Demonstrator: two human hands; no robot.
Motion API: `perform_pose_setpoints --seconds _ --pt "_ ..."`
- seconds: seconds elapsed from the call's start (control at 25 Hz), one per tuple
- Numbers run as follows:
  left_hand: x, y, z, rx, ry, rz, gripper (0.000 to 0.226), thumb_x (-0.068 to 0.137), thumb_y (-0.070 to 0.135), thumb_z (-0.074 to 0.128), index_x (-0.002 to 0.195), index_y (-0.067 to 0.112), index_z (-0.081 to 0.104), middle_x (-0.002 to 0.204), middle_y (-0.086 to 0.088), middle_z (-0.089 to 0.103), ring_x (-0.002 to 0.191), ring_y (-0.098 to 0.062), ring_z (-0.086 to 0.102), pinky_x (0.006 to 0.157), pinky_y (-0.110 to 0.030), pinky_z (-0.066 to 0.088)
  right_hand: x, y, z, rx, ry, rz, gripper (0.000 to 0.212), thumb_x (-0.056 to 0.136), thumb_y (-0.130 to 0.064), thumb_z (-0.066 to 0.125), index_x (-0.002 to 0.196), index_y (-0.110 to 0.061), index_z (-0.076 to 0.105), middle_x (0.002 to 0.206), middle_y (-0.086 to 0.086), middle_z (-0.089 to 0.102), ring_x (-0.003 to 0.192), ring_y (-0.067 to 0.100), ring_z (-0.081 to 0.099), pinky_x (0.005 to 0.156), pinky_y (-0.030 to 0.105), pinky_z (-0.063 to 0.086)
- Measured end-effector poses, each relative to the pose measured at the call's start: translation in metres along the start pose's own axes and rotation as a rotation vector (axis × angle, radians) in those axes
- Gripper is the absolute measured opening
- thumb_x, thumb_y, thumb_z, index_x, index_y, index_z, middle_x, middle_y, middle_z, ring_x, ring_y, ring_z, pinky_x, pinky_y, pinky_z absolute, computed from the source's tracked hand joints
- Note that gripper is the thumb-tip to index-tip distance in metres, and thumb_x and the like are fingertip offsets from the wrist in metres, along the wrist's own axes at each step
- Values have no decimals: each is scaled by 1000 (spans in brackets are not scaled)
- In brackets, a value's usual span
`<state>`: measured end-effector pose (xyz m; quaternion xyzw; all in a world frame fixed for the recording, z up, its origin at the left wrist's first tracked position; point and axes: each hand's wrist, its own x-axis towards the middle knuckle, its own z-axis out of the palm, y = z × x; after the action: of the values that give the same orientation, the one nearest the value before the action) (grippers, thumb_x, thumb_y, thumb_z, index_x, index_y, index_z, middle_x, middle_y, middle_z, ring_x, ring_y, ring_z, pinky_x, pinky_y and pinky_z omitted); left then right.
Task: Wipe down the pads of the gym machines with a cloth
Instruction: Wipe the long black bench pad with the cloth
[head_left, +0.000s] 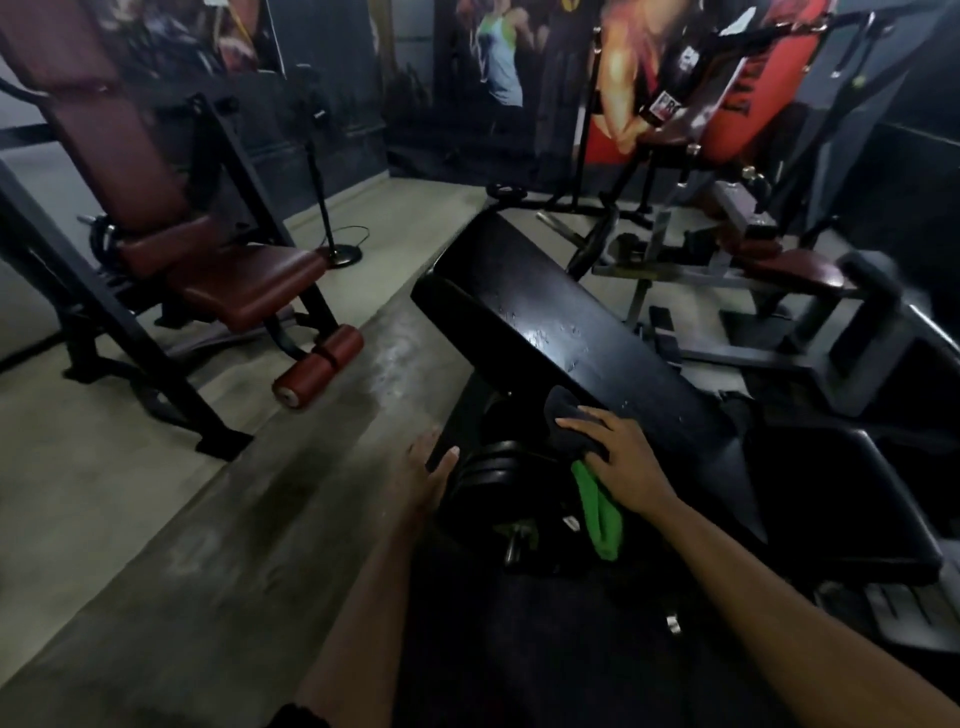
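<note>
A long black bench pad (566, 317) slopes from the centre toward the lower right, with a wet sheen on its top. My right hand (621, 457) presses a cloth (569, 423) against the pad's near left edge. The cloth is dark on top and a green part (597, 506) hangs below my hand. My left hand (428, 470) is open with fingers spread, resting against a black round part beside the bench, left of the cloth. A second black seat pad (841, 499) lies at the right.
A maroon-padded machine (228, 275) with roller pads (317, 371) stands at the left. Black weight plates (493, 483) sit under the bench. More machines with maroon seats (795, 270) crowd the right. A stand (340, 252) and wall posters are behind. Bare floor runs between.
</note>
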<state>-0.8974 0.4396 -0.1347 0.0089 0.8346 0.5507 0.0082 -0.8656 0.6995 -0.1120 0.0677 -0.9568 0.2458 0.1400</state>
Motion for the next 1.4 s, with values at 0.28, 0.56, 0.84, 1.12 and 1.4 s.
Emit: perform_pose_setpoints --seconds 0.28,0.56,0.84,1.12,1.4 --pt "144 45 79 -352 286 -71 78 87 42 57 148 30 10 156 -5 16 143 -21 19 118 -43 20 151 54 1 27 86 -78 53 79 -6 56 125 -32 57 136 4 50 117 23 46 99 25 27" --pt "229 71 108 -283 684 73 75 85 42 53 146 19 16 153 -1 17 135 3 9 107 -2 4 270 87 -10 94 67 -213 54 80 -9 54 126 -37 54 139 -1 47 121 25 45 99 29 28" --pt "267 99 145 -368 999 -9 76 79 71 30 143 34 17 157 -5 12 144 -12 11 117 -31 15 375 62 8 254 40 -663 52 84 -19 52 134 -29 46 140 -6 47 121 21 47 99 37 41" --pt "286 106 156 -354 1174 -19 82 80 63 24 146 14 22 154 -11 18 139 -12 23 104 -2 21 381 26 80 173 71 -973 44 84 -34 54 127 -42 51 141 -8 47 124 17 42 96 41 38" --pt "292 101 162 -282 1231 -90 58 95 43 32 146 17 23 154 -6 21 138 -13 26 95 5 16 437 49 90 188 202 -783 44 78 -29 51 120 -41 59 133 -5 54 117 18 44 88 38 38"
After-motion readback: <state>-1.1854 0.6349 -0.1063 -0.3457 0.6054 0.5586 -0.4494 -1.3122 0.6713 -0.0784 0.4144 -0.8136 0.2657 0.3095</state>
